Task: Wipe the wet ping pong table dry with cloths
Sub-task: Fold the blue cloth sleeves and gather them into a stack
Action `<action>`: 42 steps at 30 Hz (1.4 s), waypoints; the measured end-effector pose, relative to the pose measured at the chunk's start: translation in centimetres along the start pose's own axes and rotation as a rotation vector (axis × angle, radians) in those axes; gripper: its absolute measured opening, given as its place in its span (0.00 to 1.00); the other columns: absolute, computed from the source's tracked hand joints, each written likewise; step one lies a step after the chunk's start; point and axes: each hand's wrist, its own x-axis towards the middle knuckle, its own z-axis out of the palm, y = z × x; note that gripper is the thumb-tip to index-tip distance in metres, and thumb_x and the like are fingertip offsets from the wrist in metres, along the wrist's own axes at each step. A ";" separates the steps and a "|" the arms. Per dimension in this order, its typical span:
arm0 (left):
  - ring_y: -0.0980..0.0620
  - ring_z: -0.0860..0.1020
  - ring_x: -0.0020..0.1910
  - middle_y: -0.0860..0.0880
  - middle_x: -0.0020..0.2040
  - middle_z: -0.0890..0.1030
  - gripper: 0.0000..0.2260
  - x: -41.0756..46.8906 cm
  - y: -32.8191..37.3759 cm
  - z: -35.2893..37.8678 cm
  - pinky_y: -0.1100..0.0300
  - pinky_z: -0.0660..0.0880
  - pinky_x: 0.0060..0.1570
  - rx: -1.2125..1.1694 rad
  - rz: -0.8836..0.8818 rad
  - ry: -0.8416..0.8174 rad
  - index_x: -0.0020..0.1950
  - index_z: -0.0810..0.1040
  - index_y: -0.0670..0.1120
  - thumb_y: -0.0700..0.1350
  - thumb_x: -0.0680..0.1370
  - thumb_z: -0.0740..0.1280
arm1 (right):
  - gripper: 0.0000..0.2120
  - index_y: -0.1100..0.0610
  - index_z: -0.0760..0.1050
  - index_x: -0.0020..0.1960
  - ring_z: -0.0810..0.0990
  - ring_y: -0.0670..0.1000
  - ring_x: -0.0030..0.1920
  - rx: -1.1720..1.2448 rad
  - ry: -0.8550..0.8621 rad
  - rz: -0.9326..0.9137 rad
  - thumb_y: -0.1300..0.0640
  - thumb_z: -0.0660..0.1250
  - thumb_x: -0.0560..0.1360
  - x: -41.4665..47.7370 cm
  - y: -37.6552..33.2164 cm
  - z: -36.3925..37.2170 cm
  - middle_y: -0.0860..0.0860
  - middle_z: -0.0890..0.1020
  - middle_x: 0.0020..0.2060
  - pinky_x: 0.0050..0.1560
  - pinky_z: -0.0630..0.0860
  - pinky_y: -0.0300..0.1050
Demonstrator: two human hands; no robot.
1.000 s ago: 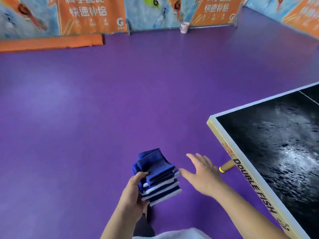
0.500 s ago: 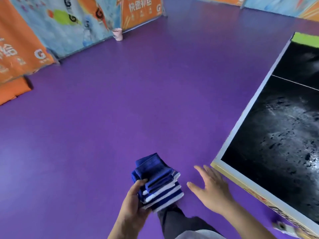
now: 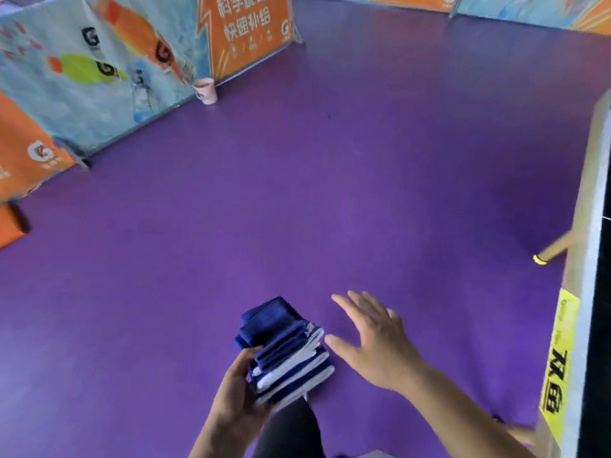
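A person standing on a purple sports floor (image 3: pixel 330 200) grips a folded stack of blue-and-white cloths (image 3: pixel 286 353) in the left hand (image 3: pixel 236 401), thumb curled over the near edge of the pile and the remaining fingers hidden beneath it. The right hand (image 3: pixel 377 342) hovers just beside the stack, palm down, its fingers (image 3: pixel 358 304) spread wide and holding nothing; whether the thumb touches the cloths cannot be told. The stack is held low in front of the body, above the floor and well apart from the ping pong counter (image 3: pixel 582 292), of which only the pale side edge, a yellow label and a sliver of dark top show at the right margin. A tan leg with a yellow band (image 3: pixel 555 251) angles out from beneath that edge. Orange and blue sponsor barriers (image 3: pixel 109 71) line the far side of the court, and a pink cup (image 3: pixel 205 90) stands on the floor at their foot.
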 end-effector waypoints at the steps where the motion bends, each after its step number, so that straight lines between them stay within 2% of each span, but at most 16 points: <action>1: 0.41 0.84 0.34 0.39 0.40 0.85 0.10 2.3 1.7 1.0 0.43 0.82 0.39 0.024 -0.020 0.004 0.43 0.86 0.39 0.43 0.72 0.67 | 0.38 0.39 0.50 0.80 0.46 0.49 0.81 0.011 -0.011 0.032 0.27 0.52 0.74 2.0 0.5 -0.3 0.46 0.52 0.81 0.77 0.48 0.52; 3: 0.41 0.84 0.32 0.38 0.39 0.85 0.09 7.3 5.3 3.9 0.44 0.82 0.37 0.065 -0.056 -0.020 0.41 0.85 0.40 0.42 0.74 0.66 | 0.41 0.40 0.50 0.80 0.45 0.49 0.81 0.018 -0.045 0.143 0.24 0.49 0.71 6.6 2.0 -1.3 0.46 0.51 0.81 0.77 0.48 0.53; 7: 0.46 0.83 0.28 0.42 0.33 0.84 0.14 16.3 14.5 12.8 0.50 0.82 0.28 0.117 -0.118 -0.145 0.34 0.85 0.41 0.41 0.75 0.63 | 0.37 0.42 0.51 0.81 0.47 0.52 0.81 0.020 -0.035 0.385 0.31 0.58 0.77 14.4 5.3 -7.5 0.48 0.52 0.81 0.77 0.51 0.53; 10: 0.49 0.83 0.28 0.45 0.32 0.84 0.15 21.4 21.1 22.6 0.56 0.80 0.25 0.208 -0.138 -0.246 0.41 0.85 0.42 0.43 0.80 0.61 | 0.37 0.41 0.55 0.79 0.51 0.49 0.80 0.115 0.207 0.506 0.29 0.57 0.74 17.9 7.4 -15.0 0.47 0.56 0.80 0.78 0.51 0.51; 12: 0.49 0.83 0.27 0.44 0.30 0.83 0.23 24.3 23.8 30.1 0.56 0.78 0.22 0.283 -0.159 -0.327 0.31 0.85 0.42 0.44 0.81 0.59 | 0.33 0.41 0.56 0.79 0.52 0.47 0.80 0.163 0.379 0.619 0.34 0.60 0.77 19.1 9.3 -19.3 0.46 0.58 0.79 0.77 0.51 0.50; 14: 0.49 0.83 0.28 0.44 0.31 0.84 0.25 26.6 25.1 37.6 0.56 0.79 0.23 0.398 -0.163 -0.422 0.29 0.85 0.42 0.44 0.82 0.58 | 0.31 0.42 0.58 0.79 0.54 0.47 0.79 0.197 0.478 0.737 0.37 0.61 0.79 19.4 11.5 -21.6 0.45 0.60 0.78 0.76 0.52 0.50; 16: 0.47 0.86 0.35 0.43 0.39 0.86 0.19 29.7 25.3 43.9 0.52 0.82 0.31 0.462 -0.177 -0.493 0.38 0.87 0.42 0.45 0.81 0.60 | 0.31 0.41 0.58 0.78 0.54 0.46 0.78 0.272 0.531 0.845 0.37 0.62 0.78 19.5 14.2 -22.5 0.43 0.61 0.78 0.76 0.53 0.50; 18: 0.44 0.85 0.52 0.40 0.54 0.85 0.14 32.5 24.6 49.2 0.44 0.83 0.50 0.541 -0.191 -0.543 0.53 0.87 0.42 0.48 0.78 0.64 | 0.31 0.40 0.58 0.78 0.55 0.47 0.78 0.368 0.585 0.945 0.36 0.62 0.78 20.2 17.1 -22.8 0.42 0.61 0.77 0.76 0.55 0.51; 20: 0.39 0.79 0.64 0.39 0.65 0.80 0.22 35.3 22.9 53.7 0.39 0.74 0.65 0.604 -0.247 -0.595 0.66 0.80 0.41 0.49 0.75 0.68 | 0.31 0.40 0.57 0.78 0.56 0.48 0.78 0.443 0.622 1.046 0.36 0.62 0.78 21.5 20.3 -22.9 0.42 0.62 0.77 0.76 0.57 0.52; 23: 0.38 0.80 0.61 0.39 0.62 0.81 0.24 38.0 20.3 59.8 0.41 0.73 0.66 0.739 -0.375 -0.592 0.64 0.81 0.40 0.48 0.70 0.72 | 0.31 0.42 0.58 0.78 0.60 0.49 0.77 0.544 0.670 1.159 0.35 0.61 0.78 25.1 25.5 -24.0 0.43 0.64 0.76 0.74 0.61 0.51; 26: 0.39 0.79 0.53 0.39 0.56 0.83 0.24 40.7 19.9 65.4 0.42 0.74 0.57 0.925 -0.432 -0.560 0.59 0.83 0.40 0.49 0.67 0.76 | 0.32 0.43 0.60 0.78 0.62 0.51 0.76 0.626 0.694 1.182 0.34 0.61 0.77 29.9 30.4 -27.6 0.45 0.65 0.76 0.74 0.63 0.52; 29: 0.37 0.77 0.58 0.35 0.61 0.81 0.22 44.1 21.4 71.7 0.39 0.70 0.65 0.973 -0.432 -0.606 0.63 0.82 0.39 0.48 0.72 0.69 | 0.32 0.45 0.59 0.78 0.61 0.52 0.77 0.644 0.727 1.113 0.35 0.61 0.78 35.8 34.7 -33.8 0.45 0.65 0.76 0.74 0.62 0.51; 32: 0.39 0.80 0.54 0.36 0.59 0.82 0.23 47.3 22.4 78.8 0.39 0.70 0.66 0.927 -0.340 -0.583 0.61 0.82 0.38 0.47 0.70 0.70 | 0.30 0.45 0.61 0.77 0.63 0.51 0.75 0.690 0.816 1.028 0.37 0.62 0.79 41.2 38.8 -41.0 0.44 0.66 0.75 0.73 0.63 0.50; 36: 0.41 0.83 0.46 0.38 0.51 0.84 0.17 52.3 23.2 86.8 0.45 0.80 0.50 0.911 -0.317 -0.584 0.55 0.84 0.40 0.47 0.70 0.69 | 0.31 0.45 0.61 0.78 0.64 0.46 0.74 0.746 0.973 0.906 0.37 0.62 0.79 46.8 43.7 -48.2 0.40 0.65 0.75 0.72 0.64 0.46; 40: 0.40 0.81 0.50 0.39 0.50 0.83 0.17 58.5 22.7 96.5 0.40 0.76 0.60 0.975 -0.345 -0.606 0.57 0.81 0.40 0.47 0.72 0.70 | 0.31 0.45 0.61 0.78 0.60 0.48 0.77 0.710 0.967 1.053 0.36 0.61 0.79 50.7 49.9 -51.4 0.42 0.65 0.76 0.75 0.61 0.51; 42: 0.41 0.82 0.43 0.41 0.45 0.83 0.13 61.1 22.2 101.9 0.44 0.79 0.50 1.020 -0.362 -0.660 0.53 0.81 0.42 0.47 0.72 0.70 | 0.32 0.46 0.60 0.78 0.60 0.50 0.77 0.731 0.919 1.165 0.35 0.60 0.79 51.9 52.4 -53.0 0.44 0.64 0.77 0.74 0.62 0.51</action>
